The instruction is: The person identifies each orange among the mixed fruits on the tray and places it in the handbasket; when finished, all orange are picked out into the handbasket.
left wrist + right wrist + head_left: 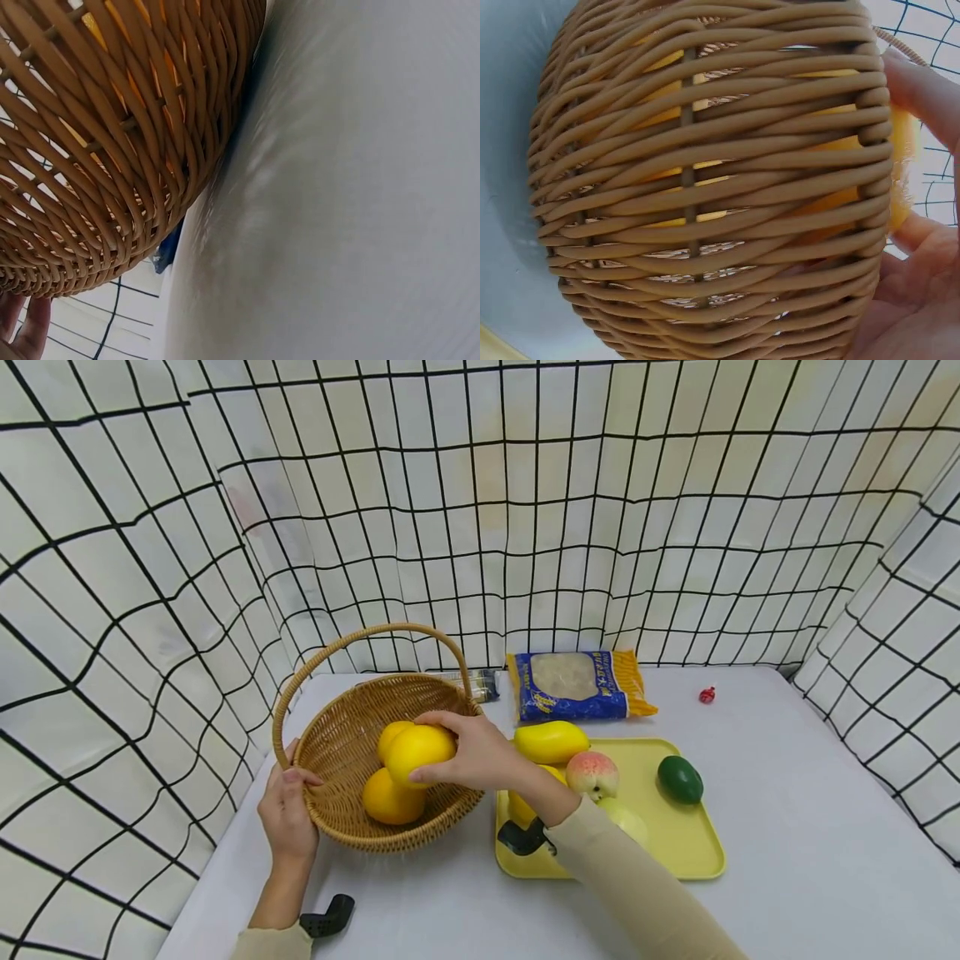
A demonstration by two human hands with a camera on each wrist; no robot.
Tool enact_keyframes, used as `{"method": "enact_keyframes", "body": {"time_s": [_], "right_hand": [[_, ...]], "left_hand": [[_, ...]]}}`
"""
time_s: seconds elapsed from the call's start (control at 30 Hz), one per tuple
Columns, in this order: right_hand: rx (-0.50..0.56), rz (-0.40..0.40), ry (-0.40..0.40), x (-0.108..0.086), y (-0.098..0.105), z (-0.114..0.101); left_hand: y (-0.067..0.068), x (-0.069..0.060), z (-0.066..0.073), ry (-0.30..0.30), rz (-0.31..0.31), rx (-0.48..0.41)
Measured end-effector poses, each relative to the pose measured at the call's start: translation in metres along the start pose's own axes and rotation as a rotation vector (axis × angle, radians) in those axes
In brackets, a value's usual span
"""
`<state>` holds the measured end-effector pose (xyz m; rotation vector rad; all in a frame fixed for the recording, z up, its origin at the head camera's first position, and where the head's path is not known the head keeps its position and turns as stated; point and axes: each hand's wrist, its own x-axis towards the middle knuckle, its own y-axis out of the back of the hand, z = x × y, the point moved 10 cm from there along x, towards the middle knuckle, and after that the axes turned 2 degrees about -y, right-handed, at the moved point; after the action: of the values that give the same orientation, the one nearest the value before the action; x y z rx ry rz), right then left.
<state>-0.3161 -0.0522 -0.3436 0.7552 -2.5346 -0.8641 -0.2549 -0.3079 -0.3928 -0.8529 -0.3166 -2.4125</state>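
Note:
A wicker basket (341, 747) with a tall arched handle stands tilted at the left of the table. My left hand (288, 814) grips its left rim; in the left wrist view, fingers (34, 326) show at the basket's edge. Between thumb and fingers, my right hand (480, 752) holds a yellow round fruit (420, 753) over the basket's opening. An orange (392, 799) lies in the basket below it, and another yellow-orange fruit (392, 737) is partly hidden behind the held one. In the right wrist view, the basket's weave (780, 165) covers much of the fruit.
Right of the basket, a yellow tray (675, 843) carries a mango (551, 742), a peach (592, 774), a dark green fruit (680, 779) and others partly under my right forearm. Behind are a blue-and-yellow food bag (573, 685), a small red item (707, 695) and a black grid wall (555, 535).

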Motion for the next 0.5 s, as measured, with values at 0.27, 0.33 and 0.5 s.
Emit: {"method": "enact_keyframes", "body": {"time_s": [0.27,0.33,0.5], "right_hand": [[-0.149,-0.047,-0.045,0.006,-0.010,0.005],[-0.167,-0.053,-0.049,0.006,-0.012,0.005],[-0.193,-0.056,-0.032,0.003,-0.014,0.003]], "left_hand": [[0.001,-0.001,0.005,-0.016,0.011,0.024],[0.001,-0.001,0.006,-0.030,0.014,0.013],[-0.001,0.000,0.008,-0.060,0.011,0.022]]}}
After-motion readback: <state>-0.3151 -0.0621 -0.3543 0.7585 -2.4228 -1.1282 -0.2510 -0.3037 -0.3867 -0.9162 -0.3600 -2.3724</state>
